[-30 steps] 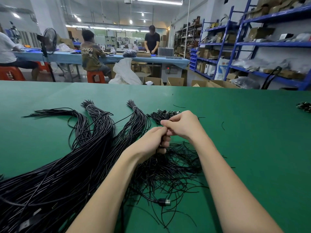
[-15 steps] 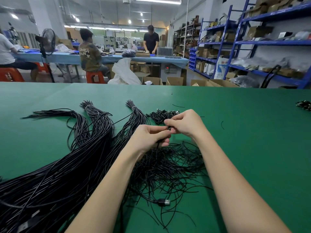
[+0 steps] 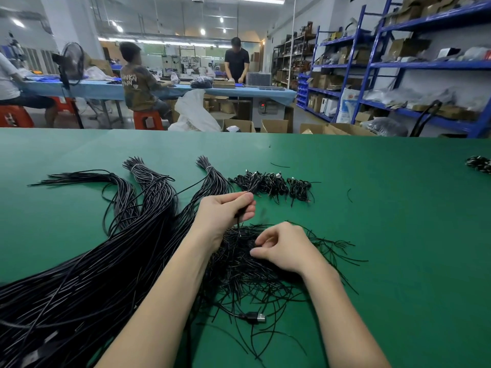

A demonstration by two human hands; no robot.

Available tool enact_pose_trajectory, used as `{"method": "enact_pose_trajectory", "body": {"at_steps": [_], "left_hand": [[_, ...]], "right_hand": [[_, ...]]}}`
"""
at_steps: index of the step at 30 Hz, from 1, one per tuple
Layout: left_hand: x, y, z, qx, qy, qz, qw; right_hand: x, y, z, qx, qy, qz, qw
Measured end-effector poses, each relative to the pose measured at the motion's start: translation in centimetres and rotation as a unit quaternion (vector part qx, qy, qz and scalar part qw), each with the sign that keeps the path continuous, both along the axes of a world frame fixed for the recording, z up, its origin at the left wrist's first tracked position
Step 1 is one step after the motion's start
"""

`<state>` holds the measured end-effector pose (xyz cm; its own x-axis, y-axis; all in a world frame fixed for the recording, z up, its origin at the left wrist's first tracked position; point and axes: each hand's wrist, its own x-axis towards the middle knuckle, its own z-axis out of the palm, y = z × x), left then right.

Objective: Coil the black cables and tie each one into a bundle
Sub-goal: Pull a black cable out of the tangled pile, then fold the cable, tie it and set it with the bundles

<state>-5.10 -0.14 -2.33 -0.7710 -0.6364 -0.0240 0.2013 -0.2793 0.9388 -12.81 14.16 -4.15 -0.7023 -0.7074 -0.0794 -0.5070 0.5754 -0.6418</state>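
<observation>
Your left hand [image 3: 223, 213] has its fingers [image 3: 245, 201] curled round a thin black cable [image 3: 238, 221], pinching it near the middle of the tabletop [image 3: 398, 235]; the cable's upper end pokes out above your thumb toward the far edge, and its lower length drops from under your fingers into the loose tangle of short black strands [image 3: 239, 272] below. Your right hand [image 3: 284, 248] rests on that tangle just nearer you, thumb and forefinger bent close together over the strands; whether they actually pinch one cannot be told.

Beyond your left hand, toward the far edge, a row of small tied bundles [image 3: 273, 184] lies side by side. To the left, long black cables [image 3: 93, 261] sweep in thick hanks from the near left corner up toward the middle, two of them bound near their tips with pale ties [image 3: 136, 166]. A USB plug [image 3: 256, 317] lies between your forearms near the near edge, its cable running into the tangle. One more small bundle [image 3: 479, 163] sits at the right edge. A few stray black strands [image 3: 279, 165] lie on the green surface past the bundles.
</observation>
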Motion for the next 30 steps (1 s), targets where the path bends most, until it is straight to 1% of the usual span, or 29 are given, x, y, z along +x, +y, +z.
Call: {"method": "enact_pose_trajectory", "body": {"at_steps": [6, 8, 11, 14, 16, 18, 21, 24, 25, 28, 30], "left_hand": [[0.1, -0.1, -0.2, 0.008, -0.009, 0.009, 1.0], [0.0, 0.0, -0.2, 0.008, -0.011, 0.012, 1.0], [0.0, 0.0, -0.4, 0.006, -0.011, 0.013, 1.0], [0.0, 0.1, -0.5, -0.001, -0.013, 0.013, 1.0], [-0.1, 0.3, -0.7, -0.01, -0.014, 0.011, 1.0], [-0.1, 0.4, -0.7, -0.03, -0.02, 0.007, 0.999], [-0.3, 0.6, -0.8, -0.054, -0.023, -0.003, 0.998], [-0.3, 0.6, -1.2, -0.068, -0.028, -0.007, 0.997], [-0.3, 0.5, -1.3, -0.073, -0.031, -0.008, 0.997], [-0.4, 0.4, -1.4, -0.088, -0.029, -0.017, 0.996], [-0.4, 0.4, -1.4, -0.1, -0.026, -0.028, 0.994]], "right_hand": [[0.6, 0.2, 0.5, -0.026, 0.075, -0.048, 0.996], [0.2, 0.7, 0.4, -0.065, 0.068, -0.063, 0.994], [-0.2, 1.2, -0.2, -0.167, 0.022, -0.076, 0.983], [0.0, 1.5, -0.8, -0.27, -0.044, -0.092, 0.958], [0.0, 1.5, -0.9, -0.321, -0.097, -0.091, 0.938], [0.0, 1.5, -0.9, -0.338, -0.129, -0.084, 0.928], [0.1, 1.5, -1.1, -0.337, -0.147, -0.073, 0.927], [0.3, 1.4, -1.2, -0.365, -0.214, -0.045, 0.905], [0.3, 1.4, -1.1, -0.369, -0.221, -0.039, 0.902], [0.3, 1.5, -0.8, -0.377, -0.201, -0.047, 0.903], [0.1, 1.6, -0.8, -0.393, -0.215, -0.061, 0.892]]}}
